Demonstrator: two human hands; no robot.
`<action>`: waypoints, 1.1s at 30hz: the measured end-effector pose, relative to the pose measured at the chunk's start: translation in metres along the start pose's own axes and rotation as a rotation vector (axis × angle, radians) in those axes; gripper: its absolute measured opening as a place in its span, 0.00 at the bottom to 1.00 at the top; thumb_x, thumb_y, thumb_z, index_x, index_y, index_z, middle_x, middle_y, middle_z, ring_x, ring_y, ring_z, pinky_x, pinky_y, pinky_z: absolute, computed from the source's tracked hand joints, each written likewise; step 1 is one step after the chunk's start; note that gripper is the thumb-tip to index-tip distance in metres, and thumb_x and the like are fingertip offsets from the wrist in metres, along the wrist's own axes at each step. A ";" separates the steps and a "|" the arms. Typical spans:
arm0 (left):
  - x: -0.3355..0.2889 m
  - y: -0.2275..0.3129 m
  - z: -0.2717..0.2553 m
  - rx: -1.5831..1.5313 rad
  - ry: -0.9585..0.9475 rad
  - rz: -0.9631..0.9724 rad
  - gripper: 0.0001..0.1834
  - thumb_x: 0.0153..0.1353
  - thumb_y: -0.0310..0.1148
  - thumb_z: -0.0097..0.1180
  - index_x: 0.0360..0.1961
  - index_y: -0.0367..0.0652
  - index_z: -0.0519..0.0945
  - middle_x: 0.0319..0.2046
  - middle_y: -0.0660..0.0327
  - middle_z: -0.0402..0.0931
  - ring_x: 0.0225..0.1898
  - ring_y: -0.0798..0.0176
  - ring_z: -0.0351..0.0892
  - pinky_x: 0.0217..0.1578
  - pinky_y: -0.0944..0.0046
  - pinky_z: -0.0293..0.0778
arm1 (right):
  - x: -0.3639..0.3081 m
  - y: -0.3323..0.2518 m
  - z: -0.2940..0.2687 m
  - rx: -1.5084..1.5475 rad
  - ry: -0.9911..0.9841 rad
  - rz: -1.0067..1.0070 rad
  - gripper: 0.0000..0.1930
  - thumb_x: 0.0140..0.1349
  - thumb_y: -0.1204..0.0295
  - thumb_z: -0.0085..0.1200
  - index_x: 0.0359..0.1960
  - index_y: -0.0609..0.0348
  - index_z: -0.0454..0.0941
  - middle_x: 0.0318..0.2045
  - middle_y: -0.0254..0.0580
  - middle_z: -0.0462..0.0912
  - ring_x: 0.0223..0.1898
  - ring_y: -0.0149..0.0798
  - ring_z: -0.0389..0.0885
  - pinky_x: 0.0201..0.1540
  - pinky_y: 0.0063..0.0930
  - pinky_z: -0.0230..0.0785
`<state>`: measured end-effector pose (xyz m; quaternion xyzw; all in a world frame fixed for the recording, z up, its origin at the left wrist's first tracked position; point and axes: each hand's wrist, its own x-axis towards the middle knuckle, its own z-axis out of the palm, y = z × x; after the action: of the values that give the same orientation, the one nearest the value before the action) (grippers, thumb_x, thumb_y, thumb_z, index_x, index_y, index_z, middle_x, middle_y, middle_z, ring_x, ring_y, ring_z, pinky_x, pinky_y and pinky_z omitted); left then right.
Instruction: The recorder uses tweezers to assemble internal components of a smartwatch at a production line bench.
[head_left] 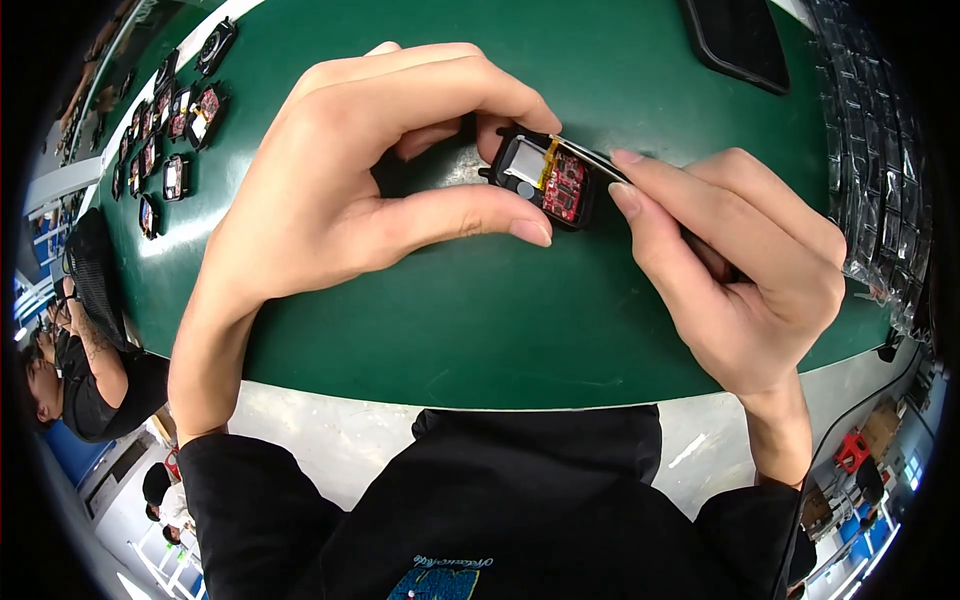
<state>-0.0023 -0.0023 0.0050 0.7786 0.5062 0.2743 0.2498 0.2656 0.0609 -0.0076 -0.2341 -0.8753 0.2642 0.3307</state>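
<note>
A small black device housing [573, 217], open-faced, sits just above the green table between my hands. Inside it show a red circuit board [567, 187], a silver battery [525, 160] and a strip of yellow tape [549, 165]. My left hand [380, 150] grips the housing, thumb at its near edge and fingers at its far edge. My right hand [735, 255] pinches slim metal tweezers [598, 160] between thumb and forefinger. Their tips reach the housing's far edge near the yellow tape, close to my left forefinger; whether they touch anything there I cannot tell.
Several similar open housings [175, 178] lie at the left of the green table [440, 345]. A black flat tray or phone-like slab [738, 45] rests at the far right. Clear plastic trays [880, 170] line the right edge. Another person [95, 375] sits at the left.
</note>
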 end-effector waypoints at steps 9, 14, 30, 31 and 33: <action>0.001 -0.012 -0.010 -0.093 -0.103 0.028 0.37 0.44 0.49 0.84 0.52 0.36 0.90 0.41 0.60 0.88 0.34 0.67 0.73 0.35 0.66 0.65 | 0.000 -0.006 -0.007 0.180 -0.079 0.224 0.10 0.61 0.86 0.71 0.44 0.66 0.94 0.22 0.32 0.80 0.21 0.21 0.69 0.25 0.21 0.53; 0.003 -0.011 -0.010 -0.067 -0.122 0.047 0.37 0.44 0.50 0.84 0.53 0.37 0.91 0.41 0.61 0.88 0.35 0.67 0.75 0.35 0.66 0.65 | -0.001 -0.005 -0.006 0.171 -0.084 0.214 0.10 0.62 0.86 0.71 0.44 0.65 0.94 0.22 0.31 0.79 0.21 0.21 0.68 0.24 0.22 0.52; 0.004 -0.010 -0.006 0.005 -0.097 0.184 0.32 0.48 0.48 0.83 0.49 0.36 0.91 0.40 0.57 0.89 0.37 0.60 0.83 0.40 0.63 0.72 | -0.002 -0.004 -0.005 0.165 -0.087 0.203 0.09 0.61 0.85 0.71 0.42 0.66 0.94 0.21 0.31 0.78 0.21 0.21 0.67 0.24 0.21 0.52; 0.004 -0.010 -0.006 0.010 -0.092 0.190 0.31 0.48 0.48 0.83 0.48 0.36 0.91 0.40 0.57 0.89 0.37 0.61 0.83 0.40 0.63 0.72 | -0.003 -0.003 -0.005 0.172 -0.083 0.179 0.09 0.61 0.86 0.71 0.42 0.66 0.94 0.21 0.31 0.78 0.20 0.21 0.68 0.24 0.21 0.52; 0.005 -0.010 -0.006 0.022 -0.096 0.195 0.32 0.48 0.47 0.84 0.49 0.37 0.91 0.40 0.58 0.89 0.36 0.62 0.82 0.40 0.64 0.72 | -0.004 -0.003 -0.004 0.167 -0.075 0.164 0.09 0.61 0.86 0.71 0.42 0.67 0.94 0.21 0.31 0.78 0.20 0.21 0.68 0.24 0.20 0.53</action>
<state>-0.0111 0.0061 0.0038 0.8392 0.4182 0.2541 0.2374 0.2709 0.0572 -0.0049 -0.2666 -0.8399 0.3707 0.2934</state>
